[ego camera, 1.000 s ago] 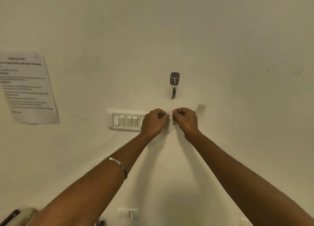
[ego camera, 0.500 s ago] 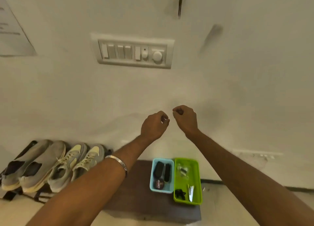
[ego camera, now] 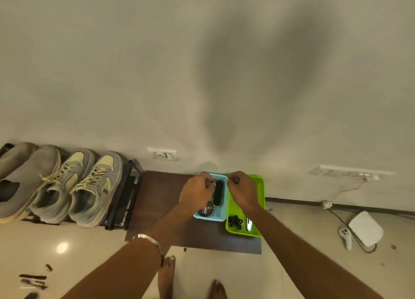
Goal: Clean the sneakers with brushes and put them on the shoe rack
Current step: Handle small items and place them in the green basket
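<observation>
Both hands are hovering in the lower middle of the frame, the left hand and right hand each curled into a loose fist just apart from one another; whether either is pinching anything is impossible to tell. Beneath them, on a dark brown low table, a blue basket holding a dark brush and a polish tin is sitting just beside a green basket. At the left edge the sneakers are lying side by side on the black shoe rack.
</observation>
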